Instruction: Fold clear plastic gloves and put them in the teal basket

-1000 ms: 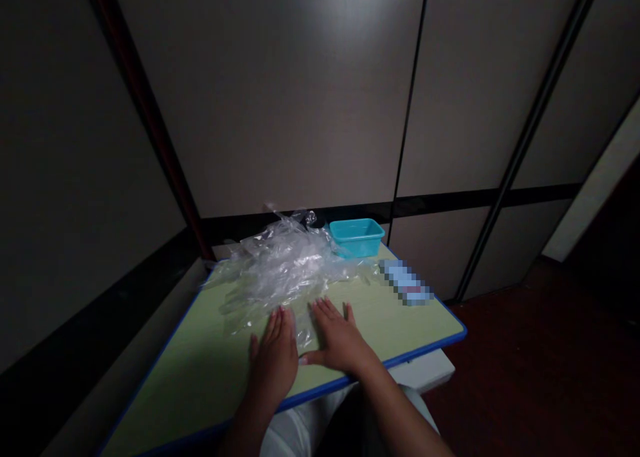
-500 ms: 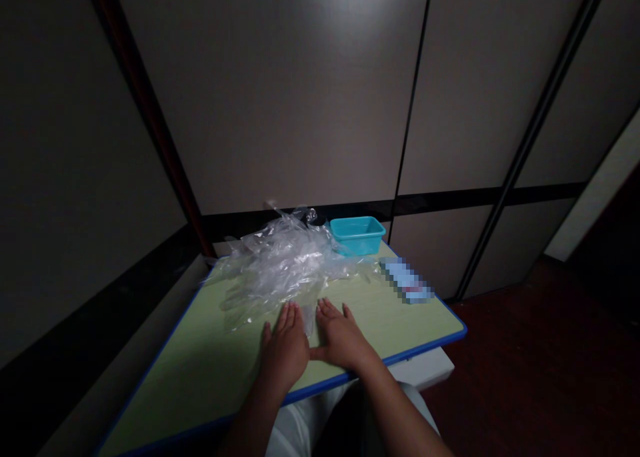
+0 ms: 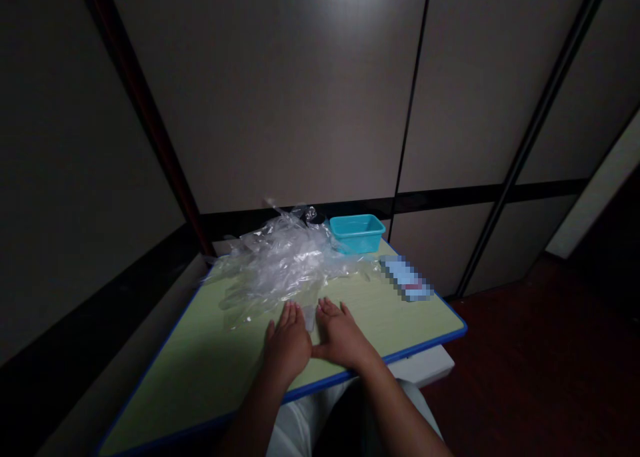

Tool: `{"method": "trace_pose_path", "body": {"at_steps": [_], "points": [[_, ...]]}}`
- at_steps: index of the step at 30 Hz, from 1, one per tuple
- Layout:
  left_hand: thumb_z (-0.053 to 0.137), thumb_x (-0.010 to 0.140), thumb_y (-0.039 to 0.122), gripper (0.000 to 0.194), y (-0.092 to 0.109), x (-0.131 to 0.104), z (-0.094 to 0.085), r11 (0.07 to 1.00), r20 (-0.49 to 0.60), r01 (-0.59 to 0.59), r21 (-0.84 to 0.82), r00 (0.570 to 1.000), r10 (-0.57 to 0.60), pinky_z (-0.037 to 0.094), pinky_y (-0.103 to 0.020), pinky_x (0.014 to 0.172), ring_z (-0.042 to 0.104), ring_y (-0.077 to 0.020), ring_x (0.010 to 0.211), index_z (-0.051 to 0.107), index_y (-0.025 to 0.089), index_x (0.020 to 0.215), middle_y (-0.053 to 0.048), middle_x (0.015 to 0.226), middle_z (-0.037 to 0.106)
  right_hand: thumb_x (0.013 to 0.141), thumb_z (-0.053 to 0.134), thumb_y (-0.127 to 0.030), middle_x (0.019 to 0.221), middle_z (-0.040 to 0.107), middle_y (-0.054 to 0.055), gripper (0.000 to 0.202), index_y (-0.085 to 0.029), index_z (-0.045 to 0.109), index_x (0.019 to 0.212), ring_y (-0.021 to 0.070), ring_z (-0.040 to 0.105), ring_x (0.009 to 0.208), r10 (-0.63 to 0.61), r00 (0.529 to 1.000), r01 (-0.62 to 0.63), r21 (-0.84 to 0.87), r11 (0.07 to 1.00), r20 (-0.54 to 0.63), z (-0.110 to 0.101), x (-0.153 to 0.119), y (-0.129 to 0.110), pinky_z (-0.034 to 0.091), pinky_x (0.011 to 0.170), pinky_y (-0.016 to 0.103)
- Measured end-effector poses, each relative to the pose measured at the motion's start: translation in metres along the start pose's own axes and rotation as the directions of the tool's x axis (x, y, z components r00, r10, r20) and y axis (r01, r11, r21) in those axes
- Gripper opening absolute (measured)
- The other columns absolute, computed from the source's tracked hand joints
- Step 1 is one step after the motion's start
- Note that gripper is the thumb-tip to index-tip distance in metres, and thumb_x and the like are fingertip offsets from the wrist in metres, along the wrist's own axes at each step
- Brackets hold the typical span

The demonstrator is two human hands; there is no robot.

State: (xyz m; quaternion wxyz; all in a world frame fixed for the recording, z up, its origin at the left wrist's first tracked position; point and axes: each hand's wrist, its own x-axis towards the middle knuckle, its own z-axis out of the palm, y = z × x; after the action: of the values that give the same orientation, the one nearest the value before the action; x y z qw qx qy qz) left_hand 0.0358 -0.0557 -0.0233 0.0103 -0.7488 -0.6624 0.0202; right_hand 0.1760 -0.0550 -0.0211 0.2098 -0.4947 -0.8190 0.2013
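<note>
Head view shows your left hand point(image 3: 289, 343) and right hand point(image 3: 341, 335) flat over the table point(image 3: 185, 377), fingers straight, neither gripping anything. A small plastic piece point(image 3: 309, 319) lies between them. Just beyond your fingertips spreads the clear plastic pile point(image 3: 290, 260); a blue tub point(image 3: 357, 242) stands at its far right.

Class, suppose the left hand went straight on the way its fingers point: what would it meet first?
Probably the near edge of the clear plastic heap, just beyond the left hand; its fingertips may be touching it, as depth there is unclear.
</note>
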Motion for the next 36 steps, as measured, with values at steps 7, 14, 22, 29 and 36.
{"method": "trace_pose_path", "body": {"at_steps": [7,14,22,29,36], "points": [[0.033,0.08,0.017,0.061,0.001,0.001,0.004,1.0,-0.033,-0.006,0.01,0.999,0.006,0.023,-0.048,0.107,0.016,-0.0232,0.139,0.031,0.006,0.14,-0.014,0.148,0.025,0.068,0.059,-0.023,0.145,0.033,0.012,0.074,-0.017,0.037,0.139,0.0239,0.023,0.136,-0.063,0.996,0.07,0.123,0.99,-0.06,-0.003,-0.007,0.005,0.012,0.11,0.048],[0.028,0.081,0.015,0.059,0.002,-0.002,-0.001,1.0,-0.026,0.023,0.005,0.999,-0.023,0.023,-0.049,0.107,0.017,-0.0228,0.139,0.031,0.004,0.139,-0.014,0.148,0.025,0.065,0.047,-0.01,0.138,0.045,0.01,0.051,-0.019,0.065,0.112,0.0231,0.032,0.132,0.006,0.985,0.003,0.049,0.999,-0.174,0.005,-0.006,0.004,0.021,0.107,0.046],[0.028,0.081,0.015,0.059,0.003,0.001,-0.005,0.999,-0.026,0.025,-0.021,0.999,-0.025,0.023,-0.049,0.107,0.017,-0.0227,0.139,0.033,0.004,0.139,-0.014,0.148,0.027,0.072,0.045,-0.014,0.141,0.04,0.006,0.05,-0.026,0.062,0.117,0.0215,0.032,0.132,0.016,0.995,-0.023,-0.075,0.997,-0.102,0.003,-0.01,-0.002,0.019,0.106,0.049],[0.027,0.081,0.015,0.059,0.002,0.001,-0.003,1.0,-0.037,0.024,-0.01,0.999,-0.025,0.023,-0.05,0.107,0.018,-0.0228,0.138,0.032,0.003,0.139,-0.013,0.148,0.027,0.077,0.043,-0.018,0.141,0.04,0.007,0.042,-0.027,0.064,0.113,0.0224,0.029,0.134,0.01,0.997,-0.018,-0.11,0.994,-0.077,0.001,-0.012,-0.006,0.019,0.105,0.053],[0.027,0.082,0.016,0.058,0.002,0.002,-0.001,1.0,-0.043,0.03,-0.002,0.999,-0.03,0.023,-0.051,0.107,0.019,-0.0236,0.138,0.032,0.003,0.138,-0.014,0.147,0.028,0.081,0.043,-0.021,0.141,0.041,0.01,0.038,-0.023,0.063,0.113,0.0233,0.029,0.134,-0.002,0.997,-0.011,-0.167,0.986,-0.08,0.0,-0.014,-0.012,0.02,0.103,0.055]]}}
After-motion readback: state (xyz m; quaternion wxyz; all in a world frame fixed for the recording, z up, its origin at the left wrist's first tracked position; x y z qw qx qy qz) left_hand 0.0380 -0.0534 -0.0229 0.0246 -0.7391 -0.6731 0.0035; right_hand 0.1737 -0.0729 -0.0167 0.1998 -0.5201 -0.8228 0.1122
